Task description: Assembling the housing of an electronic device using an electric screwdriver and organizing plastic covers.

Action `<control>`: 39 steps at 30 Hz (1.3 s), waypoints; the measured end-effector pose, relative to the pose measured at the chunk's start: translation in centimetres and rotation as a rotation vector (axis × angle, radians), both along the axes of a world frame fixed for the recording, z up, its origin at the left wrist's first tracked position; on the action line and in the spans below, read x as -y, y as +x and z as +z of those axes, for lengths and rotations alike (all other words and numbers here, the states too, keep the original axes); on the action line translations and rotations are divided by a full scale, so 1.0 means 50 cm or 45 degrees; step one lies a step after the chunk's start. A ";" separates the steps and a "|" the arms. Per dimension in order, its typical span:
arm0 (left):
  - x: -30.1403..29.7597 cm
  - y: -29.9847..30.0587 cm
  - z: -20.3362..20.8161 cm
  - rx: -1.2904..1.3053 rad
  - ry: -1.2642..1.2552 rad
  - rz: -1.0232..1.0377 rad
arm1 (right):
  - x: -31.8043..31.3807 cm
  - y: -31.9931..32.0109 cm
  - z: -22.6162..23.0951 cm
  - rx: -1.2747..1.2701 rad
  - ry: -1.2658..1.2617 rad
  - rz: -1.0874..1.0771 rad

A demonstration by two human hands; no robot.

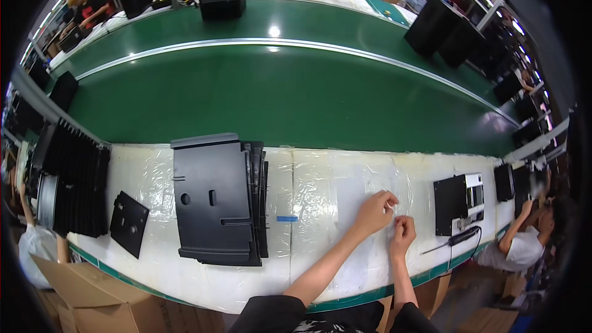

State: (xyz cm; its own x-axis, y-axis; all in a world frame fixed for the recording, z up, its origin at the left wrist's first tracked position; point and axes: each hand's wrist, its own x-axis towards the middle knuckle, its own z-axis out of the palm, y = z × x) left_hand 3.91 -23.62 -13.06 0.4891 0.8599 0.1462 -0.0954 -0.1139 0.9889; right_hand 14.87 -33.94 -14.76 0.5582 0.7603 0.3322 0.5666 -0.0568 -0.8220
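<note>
Over the right half of the white plastic-covered worktop [320, 246], my two hands hover close together. Bent fingers pinch together on my left hand [374, 213]; if they hold anything, it is too small to make out. Just beside it, my right hand [403, 234] is also closed, thumb against fingers, its contents hidden. Nearest to the right hand is a black box-shaped part with a silver metal frame [453, 203]. In front of that part lies a corded tool with a black handle and a thin shaft [464, 236].
A stack of black molded panels [213, 200] stands left of centre, with a smaller black plate [129, 224] beside it. Black ribbed parts [77, 179] pile up at far left. Beyond runs a green conveyor [296, 95]. Cardboard boxes [111, 296] sit below; other people work around.
</note>
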 end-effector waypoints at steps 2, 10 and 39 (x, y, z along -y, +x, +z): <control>0.006 -0.002 0.000 -0.021 0.085 0.007 | 0.001 -0.007 0.003 -0.055 0.024 0.019; 0.003 0.006 -0.008 -0.207 0.345 0.135 | 0.000 0.000 0.012 -0.173 0.065 0.067; 0.008 0.010 -0.001 -0.079 0.249 0.283 | -0.197 -0.006 0.009 -1.183 0.296 0.325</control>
State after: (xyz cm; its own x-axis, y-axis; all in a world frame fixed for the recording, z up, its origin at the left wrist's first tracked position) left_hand 4.39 -24.03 -13.13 0.3049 0.9054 0.2953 0.0133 -0.3141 0.9493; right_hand 14.55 -24.10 -14.29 0.5011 0.8654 0.0016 -0.3361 0.1963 -0.9211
